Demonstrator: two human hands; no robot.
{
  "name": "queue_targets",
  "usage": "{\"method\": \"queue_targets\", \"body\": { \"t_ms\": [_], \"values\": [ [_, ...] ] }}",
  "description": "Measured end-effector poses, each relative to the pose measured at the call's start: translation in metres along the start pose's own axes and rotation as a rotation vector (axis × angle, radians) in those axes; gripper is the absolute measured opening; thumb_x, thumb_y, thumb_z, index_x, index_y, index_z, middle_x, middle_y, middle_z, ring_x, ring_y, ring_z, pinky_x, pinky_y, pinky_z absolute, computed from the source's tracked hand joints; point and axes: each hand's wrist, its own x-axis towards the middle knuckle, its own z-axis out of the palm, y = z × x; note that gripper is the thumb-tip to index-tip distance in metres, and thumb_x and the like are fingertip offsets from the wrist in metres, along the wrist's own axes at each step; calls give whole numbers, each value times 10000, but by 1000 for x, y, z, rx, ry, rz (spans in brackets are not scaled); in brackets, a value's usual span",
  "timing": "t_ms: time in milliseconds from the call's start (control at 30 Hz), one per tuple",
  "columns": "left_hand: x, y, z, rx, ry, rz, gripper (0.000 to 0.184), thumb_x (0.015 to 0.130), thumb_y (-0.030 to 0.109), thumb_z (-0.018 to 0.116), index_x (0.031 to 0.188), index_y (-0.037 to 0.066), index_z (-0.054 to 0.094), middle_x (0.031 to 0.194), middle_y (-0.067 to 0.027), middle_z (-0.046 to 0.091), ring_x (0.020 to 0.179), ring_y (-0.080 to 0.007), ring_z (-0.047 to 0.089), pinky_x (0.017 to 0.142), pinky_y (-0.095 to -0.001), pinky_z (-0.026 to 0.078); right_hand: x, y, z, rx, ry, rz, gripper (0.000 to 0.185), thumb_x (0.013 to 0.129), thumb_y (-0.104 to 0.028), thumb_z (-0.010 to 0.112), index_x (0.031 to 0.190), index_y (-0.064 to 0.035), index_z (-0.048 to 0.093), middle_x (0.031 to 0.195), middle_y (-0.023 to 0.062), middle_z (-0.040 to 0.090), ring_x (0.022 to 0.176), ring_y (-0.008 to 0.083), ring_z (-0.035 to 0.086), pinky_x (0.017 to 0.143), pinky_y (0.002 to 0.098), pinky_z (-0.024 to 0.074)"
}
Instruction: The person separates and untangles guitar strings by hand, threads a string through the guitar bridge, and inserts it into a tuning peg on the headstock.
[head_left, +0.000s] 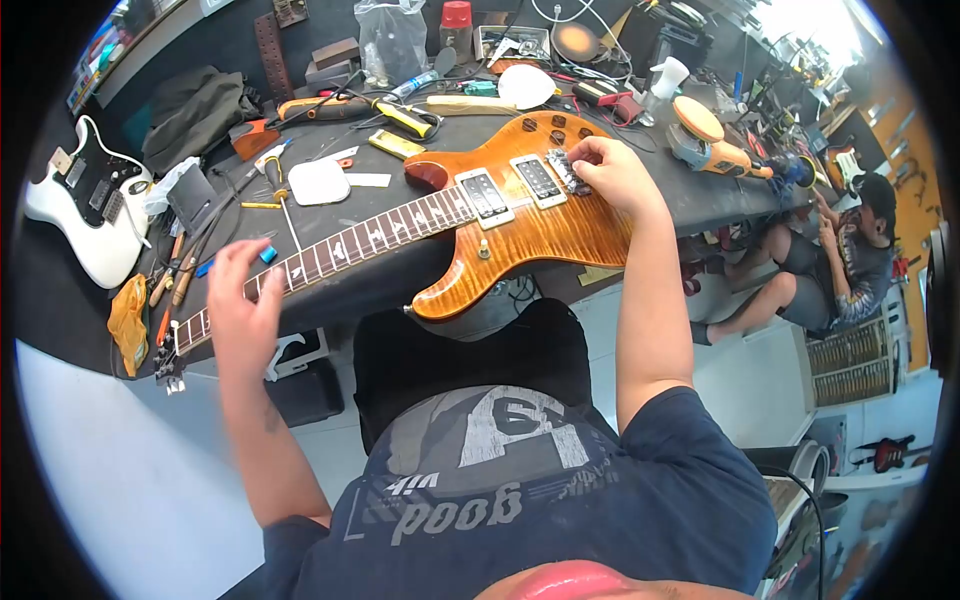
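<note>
Guitar (575, 228) lay slantwise over table's (705, 195) near edge, neck (345, 243) leftward. Right hand (622, 177) was at bridge (562, 170), fingers (583, 158) bunched, grip indeterminable; left hand (244, 315) curved half-open over neck, contact uncertain.

Right hand (605, 175) at bridge (568, 173) of amber guitar (560, 232); left hand (243, 312) over neck (350, 246); 2 pickups (538, 182) between.

A hand could pass over the bare surface (690, 203) between the orange guitar (565, 232) and the power tool (725, 158), or through open air along the guitar's near edge. Behind its body, a yellow-handled tool (405, 118) and white disc (527, 87) obstruct; beyond the neck, a screwdriver (276, 178) and white box (319, 183) do.
</note>
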Motion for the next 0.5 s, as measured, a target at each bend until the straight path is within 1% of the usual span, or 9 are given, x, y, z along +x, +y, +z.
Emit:
{"method": "queue_targets", "body": {
  "t_ms": [33, 67, 100, 167, 267, 400, 500],
  "values": [
    [-11, 13, 1, -123, -25, -11, 340, 939, 137, 750, 1265, 39, 737, 1304, -145, 674, 1250, -330, 636, 1061, -440, 493, 1, 0, 0, -13, -5, -4, 282, 923, -138, 697, 1158, -9, 785, 1036, 124, 805, 961, 214, 752, 909, 374, 584],
    [-20, 20, 3, -179, -50, -12, 342, 927, 123, 751, 1257, 33, 745, 1306, -142, 679, 1257, -318, 645, 1067, -423, 491, 1, -1, -1, -34, -6, 9, 277, 921, -137, 703, 1152, -6, 783, 1045, 128, 801, 960, 217, 750, 907, 375, 584],
    [-26, 22, 4, -182, -77, 27, 336, 918, 100, 754, 1244, 19, 744, 1294, -138, 685, 1232, -311, 656, 1072, -416, 493, 1, -4, -1, -56, -7, 19, 271, 920, -135, 709, 1146, -4, 781, 1053, 131, 797, 960, 219, 748, 905, 376, 584],
    [-38, 30, -2, -208, -140, -5, 340, 910, 45, 731, 1245, -11, 721, 1290, -133, 684, 1257, -285, 644, 1125, -388, 460, 1, -7, 1, -83, 10, 10, 251, 917, -134, 723, 1124, -2, 776, 1063, 134, 783, 958, 221, 742, 898, 381, 583],
    [-51, 27, -11, -245, -63, 31, 319, 888, 15, 734, 1205, -16, 741, 1270, -142, 685, 1189, -298, 669, 1052, -400, 511, 0, -7, 9, -70, 47, -31, 203, 911, -131, 742, 1070, -5, 762, 1057, 126, 751, 949, 218, 727, 877, 388, 581],
    [-62, 25, -26, -378, 44, -54, 284, 887, -8, 712, 1169, -26, 738, 1223, -136, 677, 1146, -274, 661, 1036, -375, 507, 2, -14, 11, -42, 28, -45, 150, 903, -116, 746, 1009, -9, 736, 1017, 107, 710, 921, 209, 703, 839, 370, 571],
    [-66, 23, -34, -362, 6, -31, 286, 890, -6, 714, 1174, -14, 742, 1220, -135, 684, 1156, -275, 661, 1032, -376, 508, 7, -14, 6, -55, -32, -111, 139, 895, -107, 738, 992, -8, 724, 1013, 89, 707, 910, 183, 691, 823, 345, 563]
  ]
}}
